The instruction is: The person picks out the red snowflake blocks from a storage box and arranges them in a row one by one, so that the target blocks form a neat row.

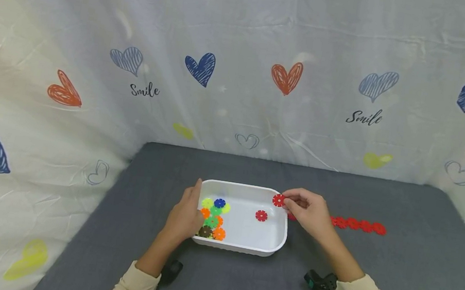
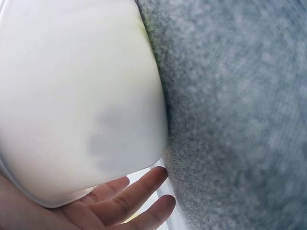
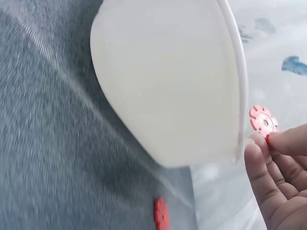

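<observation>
In the head view a white plastic tray (image 1: 245, 249) stands on the grey cloth. At its left end my left hand (image 1: 185, 214) grips the rim, thumb over the edge; the left wrist view shows its fingers (image 2: 144, 191) along the outer wall. My right hand (image 1: 306, 212) pinches a red notched plastic disc (image 1: 278, 200) between thumb and fingertips, above the tray's right rim. In the right wrist view that disc (image 3: 263, 119) stands upright beside the rim. Another red disc (image 1: 261, 216) lies inside the tray, apart from the mixed ones.
Several blue, green, yellow, orange and brown discs (image 1: 211, 222) crowd the tray's left end. A row of red discs (image 1: 352, 223) lies on the grey cloth (image 1: 240, 288) to the right, partly behind my right hand. A printed white curtain (image 1: 247, 29) hangs behind.
</observation>
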Available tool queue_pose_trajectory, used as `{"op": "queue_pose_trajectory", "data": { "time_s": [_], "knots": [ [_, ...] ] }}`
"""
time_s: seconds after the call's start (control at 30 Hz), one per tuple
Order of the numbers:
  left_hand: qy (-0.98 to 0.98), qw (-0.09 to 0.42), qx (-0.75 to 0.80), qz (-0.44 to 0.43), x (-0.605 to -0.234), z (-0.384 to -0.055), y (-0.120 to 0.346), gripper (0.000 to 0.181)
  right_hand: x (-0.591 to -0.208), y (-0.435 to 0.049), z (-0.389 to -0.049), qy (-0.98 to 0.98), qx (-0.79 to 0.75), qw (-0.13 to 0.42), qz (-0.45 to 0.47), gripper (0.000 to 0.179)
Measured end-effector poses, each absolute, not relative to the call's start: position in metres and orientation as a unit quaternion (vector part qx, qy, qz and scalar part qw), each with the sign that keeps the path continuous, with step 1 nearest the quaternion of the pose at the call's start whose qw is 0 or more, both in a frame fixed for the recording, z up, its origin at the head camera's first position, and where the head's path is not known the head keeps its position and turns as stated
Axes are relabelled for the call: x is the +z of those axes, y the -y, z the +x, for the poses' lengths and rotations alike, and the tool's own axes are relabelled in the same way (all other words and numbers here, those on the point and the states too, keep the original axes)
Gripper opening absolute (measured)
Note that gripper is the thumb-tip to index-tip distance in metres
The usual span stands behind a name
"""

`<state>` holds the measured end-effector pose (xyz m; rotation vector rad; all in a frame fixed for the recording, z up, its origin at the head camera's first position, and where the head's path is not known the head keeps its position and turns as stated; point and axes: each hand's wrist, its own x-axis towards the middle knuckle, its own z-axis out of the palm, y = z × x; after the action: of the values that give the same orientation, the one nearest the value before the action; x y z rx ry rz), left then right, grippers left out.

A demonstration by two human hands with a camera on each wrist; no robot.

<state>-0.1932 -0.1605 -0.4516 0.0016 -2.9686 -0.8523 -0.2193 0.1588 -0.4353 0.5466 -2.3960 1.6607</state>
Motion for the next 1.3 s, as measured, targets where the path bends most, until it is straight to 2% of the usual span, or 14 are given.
{"op": "queue_pose_trajectory", "data": {
  "time_s": [0.4,1.03,1.3],
  "knots": [
    [0.959,0.022,-0.282,0.003,-0.453,-0.194,0.16,0.084,-0.435,-0.201,-0.217,0.805,0.573,0.086,0.131,0.02],
    [0.961,0.019,-0.277,0.001,-0.452,-0.194,0.161,0.084,-0.429,-0.267,-0.202,0.853,0.515,0.077,0.041,0.033],
    [0.961,0.012,-0.278,0.007,-0.452,-0.194,0.161,0.083,-0.428,-0.294,-0.202,0.818,0.57,0.075,-0.015,0.033]
  ]
}}
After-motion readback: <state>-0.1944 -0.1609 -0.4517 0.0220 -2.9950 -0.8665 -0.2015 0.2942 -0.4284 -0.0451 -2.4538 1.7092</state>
